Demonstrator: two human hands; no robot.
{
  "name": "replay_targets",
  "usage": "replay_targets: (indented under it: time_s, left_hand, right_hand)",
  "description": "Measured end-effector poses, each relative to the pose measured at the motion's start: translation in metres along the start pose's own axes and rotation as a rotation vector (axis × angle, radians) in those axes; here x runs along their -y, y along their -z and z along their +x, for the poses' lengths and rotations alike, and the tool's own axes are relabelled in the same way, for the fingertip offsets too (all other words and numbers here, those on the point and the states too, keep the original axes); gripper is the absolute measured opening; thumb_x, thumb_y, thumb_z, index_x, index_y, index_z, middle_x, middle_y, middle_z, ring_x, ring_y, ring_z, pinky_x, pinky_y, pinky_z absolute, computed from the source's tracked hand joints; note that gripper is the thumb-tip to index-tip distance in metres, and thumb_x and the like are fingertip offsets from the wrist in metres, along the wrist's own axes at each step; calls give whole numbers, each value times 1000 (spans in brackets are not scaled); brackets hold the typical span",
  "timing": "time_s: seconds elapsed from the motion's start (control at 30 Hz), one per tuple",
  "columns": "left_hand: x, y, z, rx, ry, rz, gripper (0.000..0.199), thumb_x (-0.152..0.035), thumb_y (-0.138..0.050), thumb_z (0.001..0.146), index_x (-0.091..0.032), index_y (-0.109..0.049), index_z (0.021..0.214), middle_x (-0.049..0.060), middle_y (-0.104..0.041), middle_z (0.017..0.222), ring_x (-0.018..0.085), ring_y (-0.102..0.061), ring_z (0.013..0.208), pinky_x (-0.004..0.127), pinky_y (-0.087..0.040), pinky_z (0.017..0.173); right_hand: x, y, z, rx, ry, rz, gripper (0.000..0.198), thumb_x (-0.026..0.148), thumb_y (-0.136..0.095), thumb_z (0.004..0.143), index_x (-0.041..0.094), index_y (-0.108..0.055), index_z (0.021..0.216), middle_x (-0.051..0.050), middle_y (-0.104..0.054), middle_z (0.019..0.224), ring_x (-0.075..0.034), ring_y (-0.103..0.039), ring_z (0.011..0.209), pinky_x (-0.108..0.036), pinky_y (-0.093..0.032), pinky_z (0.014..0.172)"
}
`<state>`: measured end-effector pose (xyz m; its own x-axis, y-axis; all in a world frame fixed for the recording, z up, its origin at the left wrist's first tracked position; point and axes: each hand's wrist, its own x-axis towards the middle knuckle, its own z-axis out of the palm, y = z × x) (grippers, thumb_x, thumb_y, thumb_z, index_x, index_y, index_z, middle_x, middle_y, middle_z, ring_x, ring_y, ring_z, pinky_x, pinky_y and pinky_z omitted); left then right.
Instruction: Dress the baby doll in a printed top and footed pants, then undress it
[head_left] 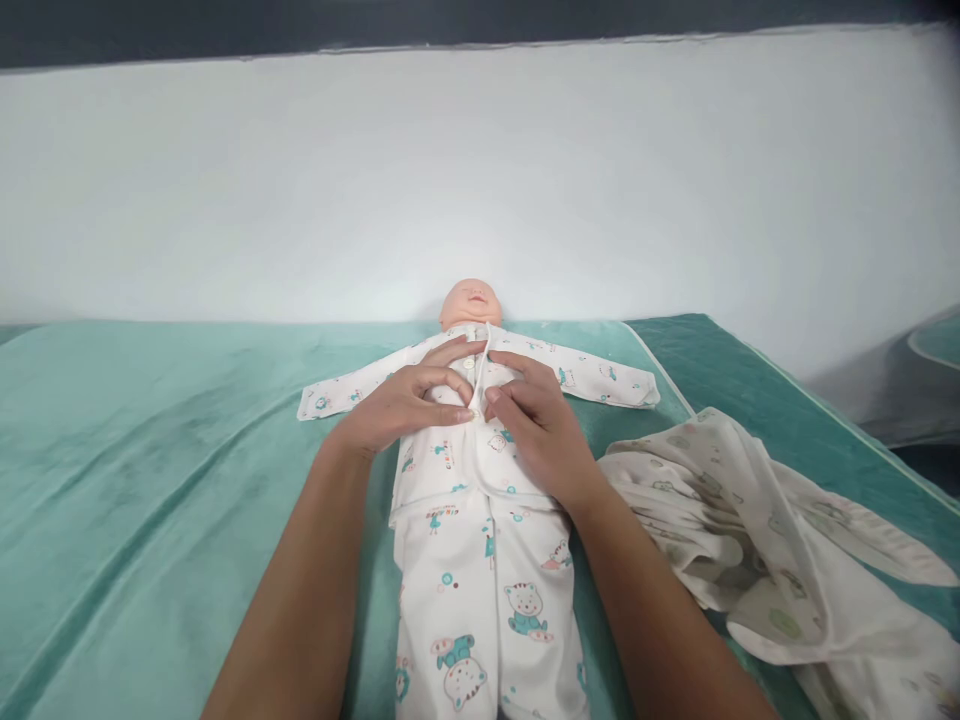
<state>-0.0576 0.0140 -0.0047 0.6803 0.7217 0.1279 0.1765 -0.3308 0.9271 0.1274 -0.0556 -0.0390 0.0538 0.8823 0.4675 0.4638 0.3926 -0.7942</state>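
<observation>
A baby doll (471,303) lies on its back, dressed in a white printed baby shirt (431,480) with both sleeves stretched out sideways. White printed pants (450,620) cover its legs. My left hand (412,400) pinches the shirt's front edge near a button at mid-chest, its other fingers resting on the cloth above. Across from it, my right hand (536,415) grips the opposite edge of the shirt front with thumb and bent fingers. A pale button (469,363) shows higher up the front. The spot between my fingertips is partly covered.
A crumpled white printed garment (750,520) lies to the right of the doll. Under everything spreads a green cloth (150,500), with a darker green one (787,410) at the right. A white wall (480,170) stands behind the doll's head.
</observation>
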Motion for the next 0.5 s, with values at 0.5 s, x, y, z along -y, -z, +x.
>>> replay_targets:
  time_s: [0.5]
  left_hand:
    - [3,0,1,-39,18,-2,13,-36,-79,71,-25,-72,71,0,-41,155,27,-19,152,49,-22,121]
  right_hand:
    - [-3,8,-1,183,124,-135,25,32,-44,97,27,-64,83,-2,-48,146,-26,-35,140,-52,-28,114]
